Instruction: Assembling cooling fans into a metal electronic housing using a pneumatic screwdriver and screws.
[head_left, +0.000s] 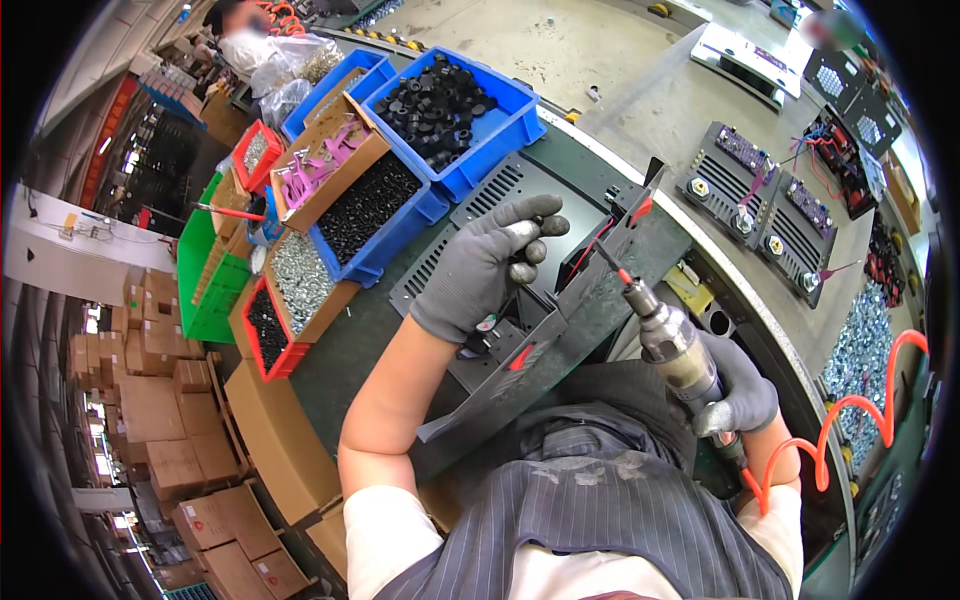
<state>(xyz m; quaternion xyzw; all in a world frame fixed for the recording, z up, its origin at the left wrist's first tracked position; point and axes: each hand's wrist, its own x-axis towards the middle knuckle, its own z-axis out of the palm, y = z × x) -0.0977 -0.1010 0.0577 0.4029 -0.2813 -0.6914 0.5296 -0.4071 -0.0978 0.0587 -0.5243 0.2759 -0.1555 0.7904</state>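
My right hand (741,385), in a grey glove, is wrapped round a pneumatic screwdriver (680,350) with a red-collared bit. Its bit points up and left at the upright edge of a black metal chassis (520,335), close to a red tab (640,212); contact cannot be made out. Over the chassis, my gloved left hand (488,258) is closed, its fingers curled toward the palm and its fingertips darkened. What it holds, if anything, is hidden. Slotted panels and a second red tab (521,357) show on the chassis, partly covered by the left hand.
Left of the chassis stand a blue bin (520,105) of black caps, a blue bin (420,215) of small black parts, a box of silver screws (300,280) and a box of purple parts (320,165). An orange coiled hose (850,405) trails right. Beyond lie panels with circuit boards (735,150).
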